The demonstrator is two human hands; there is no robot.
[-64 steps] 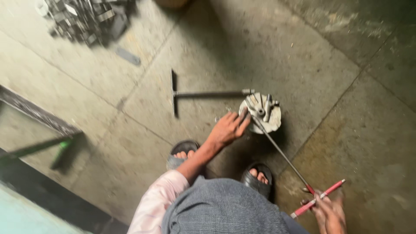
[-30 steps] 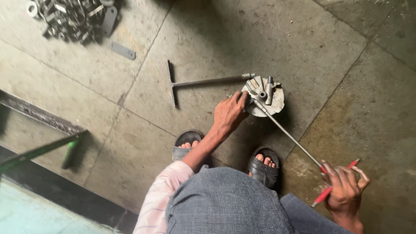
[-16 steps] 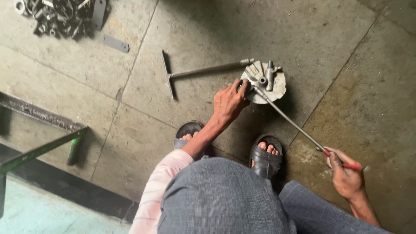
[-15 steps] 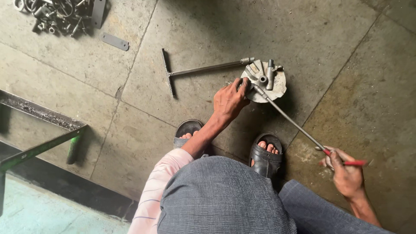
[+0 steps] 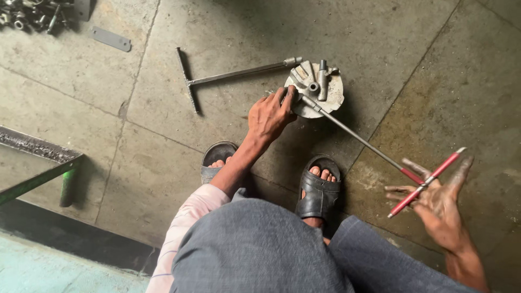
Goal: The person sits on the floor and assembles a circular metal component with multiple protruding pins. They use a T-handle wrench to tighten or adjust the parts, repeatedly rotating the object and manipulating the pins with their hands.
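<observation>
Pressing down on the round grey metal hub plate [image 5: 317, 89] lying on the concrete floor [image 5: 412, 65], the left hand [image 5: 271, 115] has its fingers curled together over the plate's near edge. A long steel T-handle wrench with red grips [image 5: 380, 154] runs from the plate's centre to the right hand [image 5: 439, 198], whose grimy fingers are spread wide, the red crossbar resting loosely across them. A second plain T-handle wrench [image 5: 228, 76] lies just left of the plate, and two black sandals [image 5: 320, 190] stand below

Stone floor [image 5: 423, 65]: hub plate [image 5: 316, 89], T-wrench [image 5: 228, 76], bolts [image 5: 32, 13].
</observation>
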